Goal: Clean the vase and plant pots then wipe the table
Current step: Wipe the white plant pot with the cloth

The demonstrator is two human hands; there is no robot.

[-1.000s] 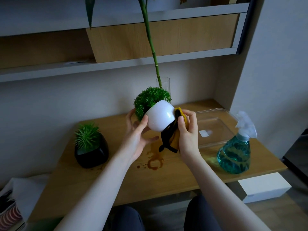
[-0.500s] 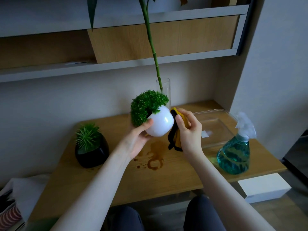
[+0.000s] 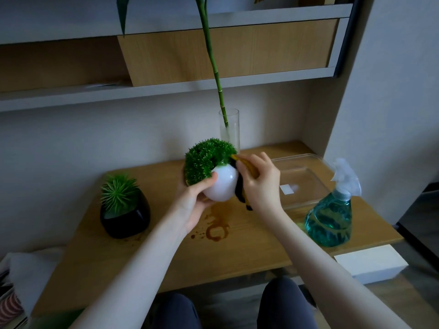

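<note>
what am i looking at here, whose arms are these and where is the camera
No machine here: a person wears a camera on the head, looking down at their own arms. The left hand holds a round white pot of green moss-like plant, lifted above the wooden table. The right hand presses a yellow and black cloth against it. On the table stand a black pot with a spiky plant, a tall glass vase with a green stem, a clear plastic tray and a teal spray bottle. A brown stain marks the wood.

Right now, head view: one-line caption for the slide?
Left hand holds a tilted white plant pot above the stained table while the right hand wipes it with a yellow cloth.
</note>
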